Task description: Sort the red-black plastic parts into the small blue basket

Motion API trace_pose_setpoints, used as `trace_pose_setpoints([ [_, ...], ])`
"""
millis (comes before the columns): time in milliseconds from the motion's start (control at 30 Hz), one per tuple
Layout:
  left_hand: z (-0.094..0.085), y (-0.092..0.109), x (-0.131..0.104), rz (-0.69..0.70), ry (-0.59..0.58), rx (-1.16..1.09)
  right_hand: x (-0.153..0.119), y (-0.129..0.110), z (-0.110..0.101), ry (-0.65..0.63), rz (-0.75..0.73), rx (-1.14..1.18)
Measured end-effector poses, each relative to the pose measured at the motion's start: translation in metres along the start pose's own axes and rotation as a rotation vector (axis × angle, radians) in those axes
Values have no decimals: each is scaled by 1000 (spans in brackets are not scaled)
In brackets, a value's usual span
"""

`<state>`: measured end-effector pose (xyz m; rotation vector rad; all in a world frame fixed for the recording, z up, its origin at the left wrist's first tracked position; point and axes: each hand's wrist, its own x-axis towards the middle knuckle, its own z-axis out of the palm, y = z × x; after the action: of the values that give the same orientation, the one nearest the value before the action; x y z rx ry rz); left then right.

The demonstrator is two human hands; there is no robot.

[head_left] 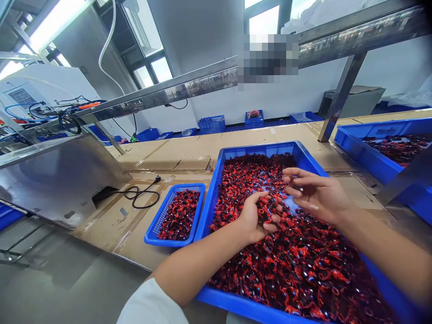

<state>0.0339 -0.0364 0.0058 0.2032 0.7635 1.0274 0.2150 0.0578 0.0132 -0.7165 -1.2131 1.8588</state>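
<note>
My left hand (258, 218) is cupped, palm up, around several small red-and-black pieces (266, 209) above the big tray. Opposite it, my right hand (317, 195) hovers with its fingers loosely bent and apart. A dark spot shows between those fingers; I cannot tell whether it is a piece or part of the heap behind. Beneath both hands, the large blue tray (209, 225) holds a thick layer of glossy red and black pieces (297, 265), some with ring-shaped ends. Its blue bottom shows through near my right fingertips.
Left of the tray stands a small blue basket (201, 198) filled with similar pieces. A black cable with a plug (146, 192) lies on the cardboard-covered table (135, 225). Another blue tray (351, 144) is at right. A metal rail (202, 85) on posts crosses behind.
</note>
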Motion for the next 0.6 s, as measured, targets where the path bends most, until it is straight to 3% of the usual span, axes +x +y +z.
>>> trace_pose_setpoints([
  [167, -1, 3, 0, 85, 73, 42, 3, 16, 4, 4, 17, -194],
  [300, 1, 2, 1, 150, 143, 110, 1, 27, 4, 23, -195, -861],
  [367, 1, 2, 2, 180, 173, 149, -1, 29, 3, -6, -310, -1075],
  [600, -2, -7, 8, 344, 258, 328, -8, 27, 11, -51, -612, -1151],
])
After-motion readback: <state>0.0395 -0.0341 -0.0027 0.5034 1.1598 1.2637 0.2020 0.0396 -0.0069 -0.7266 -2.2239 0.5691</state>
